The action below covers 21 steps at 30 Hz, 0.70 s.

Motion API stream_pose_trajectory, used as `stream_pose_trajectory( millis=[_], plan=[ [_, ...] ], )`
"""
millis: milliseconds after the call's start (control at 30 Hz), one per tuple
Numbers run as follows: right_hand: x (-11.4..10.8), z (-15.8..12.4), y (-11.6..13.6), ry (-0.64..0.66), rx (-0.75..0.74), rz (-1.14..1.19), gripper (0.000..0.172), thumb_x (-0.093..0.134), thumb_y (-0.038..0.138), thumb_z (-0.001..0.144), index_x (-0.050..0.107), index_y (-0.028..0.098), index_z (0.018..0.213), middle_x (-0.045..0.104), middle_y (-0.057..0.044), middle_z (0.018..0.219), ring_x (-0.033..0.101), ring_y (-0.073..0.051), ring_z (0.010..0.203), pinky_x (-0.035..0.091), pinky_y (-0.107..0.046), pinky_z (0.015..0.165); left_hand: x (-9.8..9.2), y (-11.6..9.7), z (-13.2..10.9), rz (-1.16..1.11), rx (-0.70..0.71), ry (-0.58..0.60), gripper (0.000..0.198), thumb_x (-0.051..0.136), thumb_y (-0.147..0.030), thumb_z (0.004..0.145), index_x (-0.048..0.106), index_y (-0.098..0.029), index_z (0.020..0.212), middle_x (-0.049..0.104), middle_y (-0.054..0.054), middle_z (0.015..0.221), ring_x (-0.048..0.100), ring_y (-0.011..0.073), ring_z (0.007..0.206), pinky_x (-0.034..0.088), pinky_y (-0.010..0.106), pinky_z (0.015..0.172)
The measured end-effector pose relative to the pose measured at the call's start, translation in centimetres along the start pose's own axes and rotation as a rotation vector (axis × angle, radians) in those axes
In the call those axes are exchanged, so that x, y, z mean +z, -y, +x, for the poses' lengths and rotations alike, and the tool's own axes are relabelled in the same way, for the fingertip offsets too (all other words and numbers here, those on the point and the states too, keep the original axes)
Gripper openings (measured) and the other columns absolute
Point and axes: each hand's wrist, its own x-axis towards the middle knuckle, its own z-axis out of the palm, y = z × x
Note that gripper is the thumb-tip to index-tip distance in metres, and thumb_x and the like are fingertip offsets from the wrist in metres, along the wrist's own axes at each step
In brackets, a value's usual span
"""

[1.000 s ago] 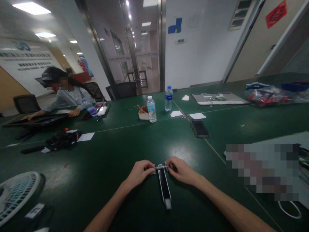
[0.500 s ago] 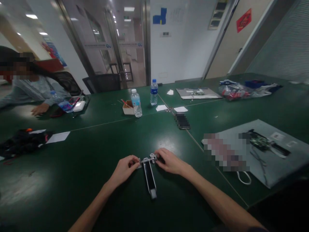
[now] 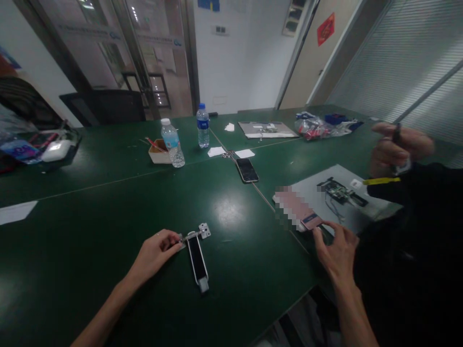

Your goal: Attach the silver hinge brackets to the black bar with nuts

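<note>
My left hand [image 3: 161,248] pinches the left end of a metal hinge [image 3: 190,236] between thumb and fingertips. From the hinge, a long black strip with a silver frame [image 3: 197,260] runs toward me along the green table. The hinge's right end, a plate with holes [image 3: 204,230], is free of any hand. Far to the right, my right hand [image 3: 336,243] has its thumb and fingers around the near end of a flat pink phone-sized object [image 3: 298,207], which is partly pixelated. It lies at the edge of a grey panel [image 3: 340,178].
A co-worker's hand [image 3: 398,147], holding a thin dark tool, is raised at the right above the panel. A black phone [image 3: 247,170], two water bottles [image 3: 203,126], a small box [image 3: 159,153] and a plastic bag [image 3: 313,127] are farther back on the table [image 3: 119,207].
My right hand has left the hinge and moved right to the pink object. My left hand still pinches the hinge. The view has turned right, and a co-worker's hand has appeared there.
</note>
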Motion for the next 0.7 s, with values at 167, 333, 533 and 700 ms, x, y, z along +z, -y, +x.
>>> stream_pose_trajectory(
  millis=[167, 333, 533, 700],
  plan=[
    [0.7, 0.0, -1.2, 0.026, -0.057, -0.070, 0.041, 0.045, 0.047, 0.083, 0.062, 0.014, 0.101, 0.054, -0.016, 0.103, 0.047, -0.029, 0.097, 0.033, -0.047, 0.089, 0.3, 0.0, 0.0, -0.014, -0.008, -0.011, 0.045, 0.056, -0.061, 0.073, 0.063, -0.020, 0.091, 0.060, 0.003, 0.083, 0.054, 0.0217, 0.070, 0.044, 0.030, 0.060],
    [0.7, -0.4, -1.2, 0.036, -0.077, -0.090, 0.041, 0.045, 0.046, 0.084, 0.063, 0.014, 0.102, 0.054, -0.015, 0.106, 0.047, -0.028, 0.095, 0.033, -0.045, 0.089, 0.3, 0.0, 0.1, -0.013, -0.015, 0.007, 0.044, 0.055, -0.060, 0.074, 0.061, -0.021, 0.093, 0.059, 0.003, 0.083, 0.054, 0.0222, 0.070, 0.045, 0.031, 0.061],
    [0.0, 0.1, -1.0, -0.003, -0.058, -0.079, 0.043, 0.043, 0.048, 0.086, 0.062, 0.014, 0.103, 0.053, -0.015, 0.105, 0.047, -0.028, 0.097, 0.033, -0.045, 0.088, 0.1, 0.3, 0.2, 0.005, -0.010, 0.034, 0.043, 0.052, -0.059, 0.076, 0.060, -0.021, 0.095, 0.059, 0.003, 0.083, 0.055, 0.0219, 0.069, 0.045, 0.030, 0.059],
    [-0.1, 0.8, -0.6, 0.003, -0.088, -0.041, 0.041, 0.044, 0.047, 0.086, 0.062, 0.014, 0.102, 0.053, -0.015, 0.105, 0.047, -0.028, 0.096, 0.033, -0.045, 0.088, -0.3, 0.3, 0.3, 0.018, -0.005, 0.034, 0.047, 0.050, -0.059, 0.076, 0.062, -0.019, 0.098, 0.059, 0.004, 0.083, 0.055, 0.0220, 0.068, 0.044, 0.030, 0.057]
  ],
)
